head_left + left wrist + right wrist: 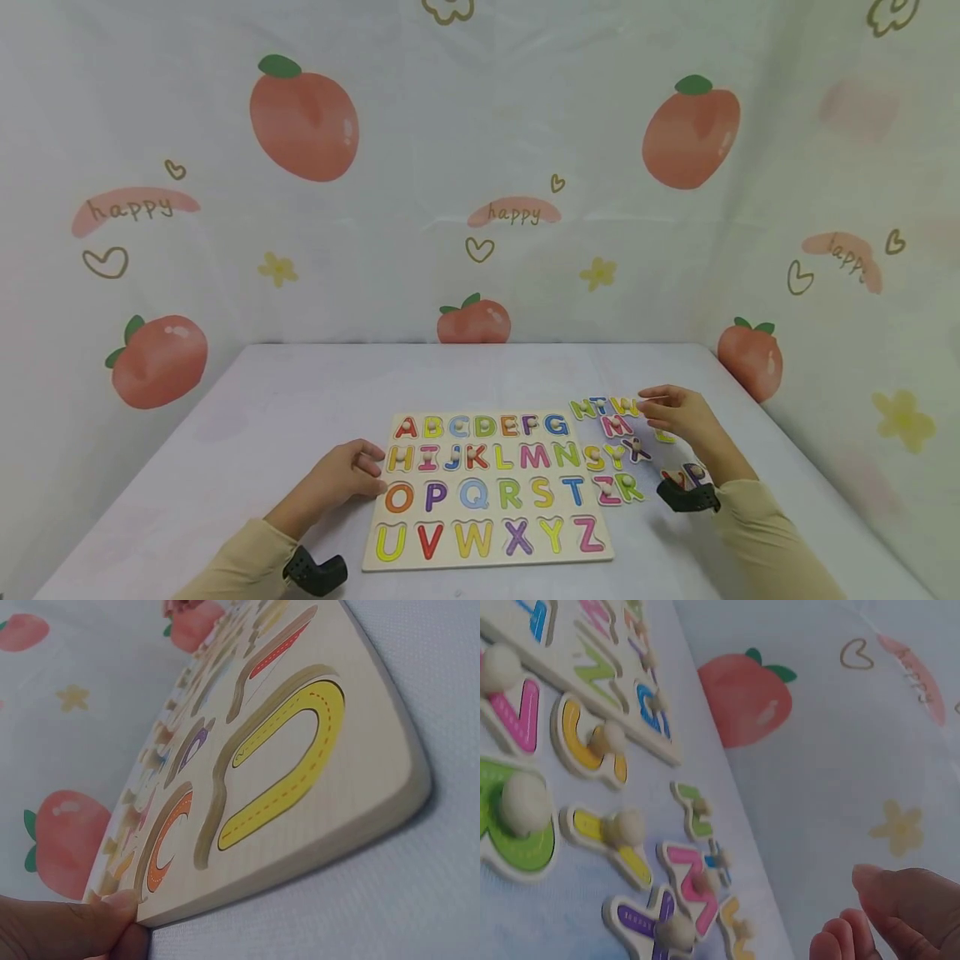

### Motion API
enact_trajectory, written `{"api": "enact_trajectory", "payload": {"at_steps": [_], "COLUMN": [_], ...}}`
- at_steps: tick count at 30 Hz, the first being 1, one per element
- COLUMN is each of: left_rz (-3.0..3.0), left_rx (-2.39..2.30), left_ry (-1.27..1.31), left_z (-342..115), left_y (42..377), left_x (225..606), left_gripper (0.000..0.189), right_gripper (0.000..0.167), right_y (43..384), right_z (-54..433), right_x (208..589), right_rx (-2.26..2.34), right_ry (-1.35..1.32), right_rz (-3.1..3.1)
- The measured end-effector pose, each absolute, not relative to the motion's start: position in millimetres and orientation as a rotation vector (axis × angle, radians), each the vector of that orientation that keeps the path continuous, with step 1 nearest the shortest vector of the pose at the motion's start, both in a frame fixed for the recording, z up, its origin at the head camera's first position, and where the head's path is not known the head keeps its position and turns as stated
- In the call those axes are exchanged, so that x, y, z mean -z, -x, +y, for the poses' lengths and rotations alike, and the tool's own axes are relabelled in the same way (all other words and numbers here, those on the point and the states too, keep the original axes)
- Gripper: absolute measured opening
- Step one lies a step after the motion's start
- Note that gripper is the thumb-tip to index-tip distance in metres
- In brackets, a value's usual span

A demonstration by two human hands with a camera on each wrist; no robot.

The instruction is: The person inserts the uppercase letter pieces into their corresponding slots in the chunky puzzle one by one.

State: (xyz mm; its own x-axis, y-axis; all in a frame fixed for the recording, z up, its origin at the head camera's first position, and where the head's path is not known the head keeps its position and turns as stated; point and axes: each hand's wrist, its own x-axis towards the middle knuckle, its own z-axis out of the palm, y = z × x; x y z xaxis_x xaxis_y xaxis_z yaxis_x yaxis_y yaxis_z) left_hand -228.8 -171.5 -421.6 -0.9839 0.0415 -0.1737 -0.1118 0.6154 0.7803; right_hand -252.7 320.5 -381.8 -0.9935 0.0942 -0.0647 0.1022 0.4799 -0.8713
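One hand, your left [345,475], pinches the alphabet board [453,493]; your right [678,412], loosely parted, holds nothing. Low sweeps could scatter letter pieces [617,427].

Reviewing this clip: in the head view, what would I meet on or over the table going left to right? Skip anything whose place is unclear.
Left hand → letter board → green R piece → right hand.

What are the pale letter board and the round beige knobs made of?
The pale rectangular letter board seems smooth, matte wood: its cut recesses have browner walls. The round beige knobs are probably matte wood too, similarly pale, without gloss, though possibly plastic.
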Motion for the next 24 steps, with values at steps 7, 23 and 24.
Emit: {"api": "enact_trajectory", "payload": {"at_steps": [7,23,24], "left_rz": [2.656,2.660,2.661], "left_rx": [-1.324,-1.321,-1.320], "left_ry": [0.051,0.063,0.063], "left_z": [-172,-172,-172], "left_y": [229,228,228], "left_x": [422,424,424], "left_gripper": [0.044,0.046,0.046], "right_gripper": [0.049,0.034,0.033], "right_y": [251,258,258], "right_z": [349,359,358], "right_x": [400,417,417], "right_rx": [1.640,1.321,1.308], "right_ry": [-0.283,-0.472,-0.473], "right_rz": [2.652,2.712,2.719]}}
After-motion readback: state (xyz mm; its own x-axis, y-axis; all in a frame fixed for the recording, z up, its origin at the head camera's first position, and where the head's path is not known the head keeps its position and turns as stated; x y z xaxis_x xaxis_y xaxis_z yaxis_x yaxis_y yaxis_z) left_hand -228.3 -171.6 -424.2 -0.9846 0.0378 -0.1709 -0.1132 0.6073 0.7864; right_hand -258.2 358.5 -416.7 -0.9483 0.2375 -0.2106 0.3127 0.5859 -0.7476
